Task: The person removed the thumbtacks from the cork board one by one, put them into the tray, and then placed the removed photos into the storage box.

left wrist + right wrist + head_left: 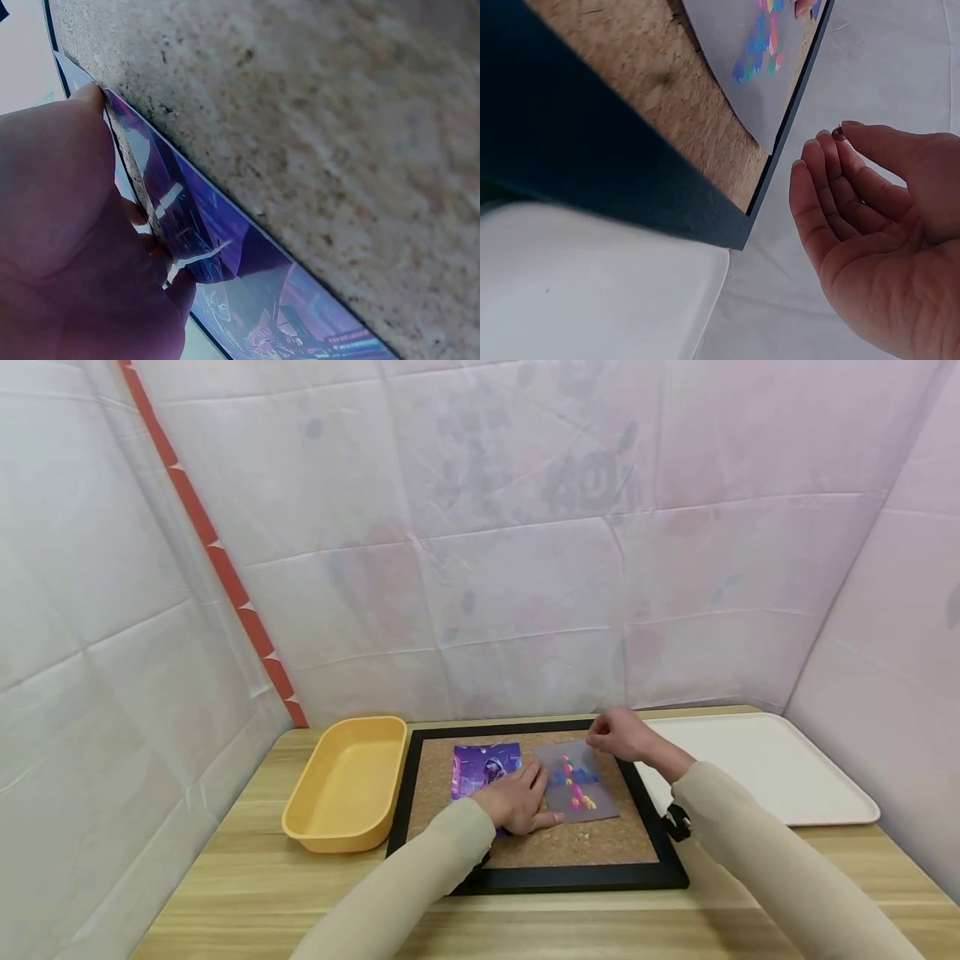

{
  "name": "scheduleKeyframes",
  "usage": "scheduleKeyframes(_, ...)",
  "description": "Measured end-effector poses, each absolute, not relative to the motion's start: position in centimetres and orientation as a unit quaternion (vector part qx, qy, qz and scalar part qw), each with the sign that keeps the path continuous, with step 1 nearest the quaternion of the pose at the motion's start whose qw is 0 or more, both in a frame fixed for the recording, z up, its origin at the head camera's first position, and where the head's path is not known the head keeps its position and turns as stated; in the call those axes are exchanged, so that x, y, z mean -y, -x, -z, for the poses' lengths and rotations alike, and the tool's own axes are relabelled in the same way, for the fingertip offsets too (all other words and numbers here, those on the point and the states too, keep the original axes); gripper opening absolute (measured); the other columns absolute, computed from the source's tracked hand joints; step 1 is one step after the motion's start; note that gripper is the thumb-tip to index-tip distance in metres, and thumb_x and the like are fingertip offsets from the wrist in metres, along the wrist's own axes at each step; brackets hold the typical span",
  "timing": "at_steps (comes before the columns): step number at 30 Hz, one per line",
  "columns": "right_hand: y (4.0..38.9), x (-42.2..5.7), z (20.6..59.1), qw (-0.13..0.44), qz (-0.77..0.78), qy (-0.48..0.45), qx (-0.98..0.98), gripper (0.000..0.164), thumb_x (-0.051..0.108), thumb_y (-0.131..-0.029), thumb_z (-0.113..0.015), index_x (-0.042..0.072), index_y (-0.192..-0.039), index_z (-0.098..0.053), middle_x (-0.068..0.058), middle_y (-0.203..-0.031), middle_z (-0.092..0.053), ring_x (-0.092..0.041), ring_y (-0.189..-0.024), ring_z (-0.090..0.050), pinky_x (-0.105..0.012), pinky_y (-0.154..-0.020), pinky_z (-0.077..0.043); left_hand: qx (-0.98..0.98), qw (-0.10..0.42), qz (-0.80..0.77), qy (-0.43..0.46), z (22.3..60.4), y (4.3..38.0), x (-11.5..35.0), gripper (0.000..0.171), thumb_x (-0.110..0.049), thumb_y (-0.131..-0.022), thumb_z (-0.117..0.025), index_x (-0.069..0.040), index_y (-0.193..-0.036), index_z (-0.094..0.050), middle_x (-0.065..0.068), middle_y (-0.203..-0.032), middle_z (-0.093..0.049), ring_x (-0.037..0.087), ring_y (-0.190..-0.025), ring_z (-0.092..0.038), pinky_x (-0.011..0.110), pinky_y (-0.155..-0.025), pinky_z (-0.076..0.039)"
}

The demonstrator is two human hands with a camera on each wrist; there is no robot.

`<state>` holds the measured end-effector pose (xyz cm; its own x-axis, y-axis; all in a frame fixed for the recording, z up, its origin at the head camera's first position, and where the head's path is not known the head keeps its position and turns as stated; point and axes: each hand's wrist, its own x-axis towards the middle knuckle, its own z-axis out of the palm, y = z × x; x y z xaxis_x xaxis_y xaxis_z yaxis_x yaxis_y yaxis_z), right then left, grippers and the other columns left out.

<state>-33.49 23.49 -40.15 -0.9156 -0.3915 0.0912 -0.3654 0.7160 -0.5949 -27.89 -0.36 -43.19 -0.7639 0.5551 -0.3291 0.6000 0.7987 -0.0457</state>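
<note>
A cork board (622, 839) with a black frame lies on the wooden table. On its left part is a purple picture sheet (471, 766) with a hooded figure, partly hidden by my left hand (516, 799). That hand rests with spread fingers across the purple sheet and the left edge of a grey picture sheet (606, 806) that has bright coloured shapes. Above the grey sheet's upper right corner, my right hand (624, 735) pinches a small thumbtack (838, 133) between thumb and fingertips. The tack is clear of the sheet in the right wrist view.
To the left of the board stands a yellow basin (348, 777). A white tray (757, 768) lies at the right, close to the frame. White sheeting (480, 568) hangs behind and at both sides of the table.
</note>
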Motion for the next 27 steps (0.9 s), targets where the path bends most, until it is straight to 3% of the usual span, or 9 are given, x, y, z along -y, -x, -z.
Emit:
scheduleKeyframes(8,34.4,-22.7,40.2,0.037,0.315,0.212,-0.924,0.017,0.003,-0.096,-0.064,-0.008,-0.092,-0.075,-0.016,-0.080,-0.073,-0.013,-0.066,-0.061,-0.029,-0.059,-0.050,-0.935,0.146,0.073,-0.314,43.3,28.0,0.3,0.084,-0.066,-0.103,-0.034,-0.012,-0.166,-0.015,0.005,-0.173,-0.008,0.018,-0.158,-0.009,0.028,-0.125,-0.019)
scheduleKeyframes(20,35.7,-22.1,41.2,0.045,0.306,0.220,-0.925,0.016,0.001,-0.093,-0.064,-0.008,-0.087,-0.076,-0.003,-0.067,-0.065,-0.011,-0.060,-0.054,-0.028,-0.057,-0.047,-0.934,0.155,0.076,-0.312,43.6,28.2,0.2,0.084,-0.066,-0.104,-0.032,-0.012,-0.166,-0.013,0.006,-0.173,-0.005,0.017,-0.158,-0.008,0.027,-0.125,-0.017)
scheduleKeyframes(27,36.3,-21.3,41.5,0.075,0.310,0.210,-0.924,0.016,-0.001,-0.092,-0.063,-0.007,-0.084,-0.075,-0.009,-0.073,-0.070,-0.015,-0.065,-0.061,-0.028,-0.060,-0.055,-0.935,0.150,0.080,-0.312,43.5,28.0,0.3,0.084,-0.066,-0.104,-0.032,-0.012,-0.166,-0.014,0.005,-0.173,-0.007,0.017,-0.158,-0.009,0.027,-0.124,-0.019)
